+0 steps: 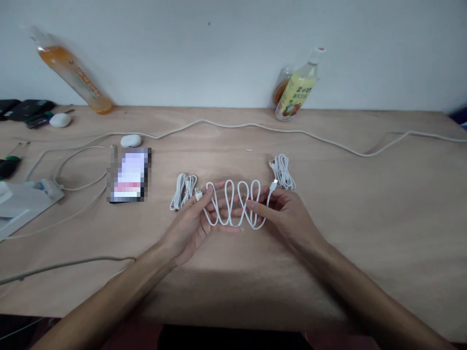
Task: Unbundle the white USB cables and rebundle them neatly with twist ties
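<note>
A white USB cable (229, 201) lies in several loops across the fingers of both hands, above the table. My left hand (195, 221) is palm up under the loops, its thumb pressing the cable near the USB plug (198, 194). On the other side my right hand (288, 214) pinches the right-hand loops with its thumb on top; the smaller plug end (273, 185) sticks up beside it. Just behind my left hand is one bundled white cable (179, 192), and behind my right hand another bundled white cable (282, 172).
A phone (129, 175) and a white earbud case (131, 141) lie at left. A long white cord (251, 125) crosses the wooden table (365, 204). An orange drink bottle (75, 73) and a yellow-labelled bottle (297, 92) stand by the wall. A white box (29, 204) sits far left.
</note>
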`<state>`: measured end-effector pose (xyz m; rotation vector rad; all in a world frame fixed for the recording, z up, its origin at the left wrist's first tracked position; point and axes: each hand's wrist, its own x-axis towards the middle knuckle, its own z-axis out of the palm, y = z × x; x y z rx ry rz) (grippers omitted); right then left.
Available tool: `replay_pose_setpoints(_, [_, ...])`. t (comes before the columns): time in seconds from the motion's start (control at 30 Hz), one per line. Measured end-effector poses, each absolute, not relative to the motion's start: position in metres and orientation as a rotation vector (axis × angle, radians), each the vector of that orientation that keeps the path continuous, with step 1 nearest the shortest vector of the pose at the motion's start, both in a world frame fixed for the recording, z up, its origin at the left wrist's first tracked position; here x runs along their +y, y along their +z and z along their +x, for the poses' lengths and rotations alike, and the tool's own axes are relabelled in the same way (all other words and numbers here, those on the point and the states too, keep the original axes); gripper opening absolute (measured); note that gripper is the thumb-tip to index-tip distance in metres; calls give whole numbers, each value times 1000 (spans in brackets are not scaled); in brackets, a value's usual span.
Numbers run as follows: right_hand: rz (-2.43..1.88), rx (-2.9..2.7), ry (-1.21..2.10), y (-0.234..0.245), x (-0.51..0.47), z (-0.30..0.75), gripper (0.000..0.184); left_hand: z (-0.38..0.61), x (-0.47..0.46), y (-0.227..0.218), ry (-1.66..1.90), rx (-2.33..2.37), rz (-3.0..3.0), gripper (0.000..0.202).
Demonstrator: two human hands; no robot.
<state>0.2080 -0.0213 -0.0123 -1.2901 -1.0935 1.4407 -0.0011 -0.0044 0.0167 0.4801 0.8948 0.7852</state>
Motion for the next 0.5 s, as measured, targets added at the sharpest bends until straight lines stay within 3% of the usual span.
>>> replay_pose_setpoints(0.5, [-1277, -1078, 1445, -6, -20, 208, 30, 1, -4, 20, 754, 899, 406, 42])
